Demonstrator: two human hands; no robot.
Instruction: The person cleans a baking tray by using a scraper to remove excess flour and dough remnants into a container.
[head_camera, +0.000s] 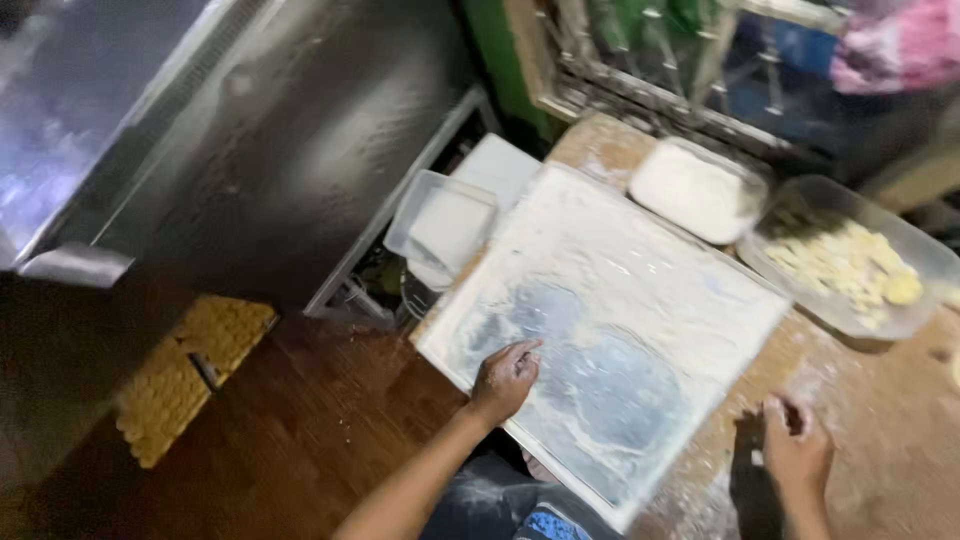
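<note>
A large flat metal tray (640, 270), dusted with white flour, lies on a wooden table (880, 420). My left hand (505, 380) rests on the tray's near left edge, fingers loosely curled with the index finger pointing onto the floured surface; it holds nothing. My right hand (795, 450) hovers over the floury table just right of the tray's near corner, fingers bent inward; whether something small sits in it I cannot make out.
Beyond the tray stand a container of white flour (695, 190) and a clear plastic tub with yellowish dough pieces (850, 262). Clear plastic boxes (445, 225) sit at the table's left. A steel cabinet (250, 130) and brown floor lie to the left.
</note>
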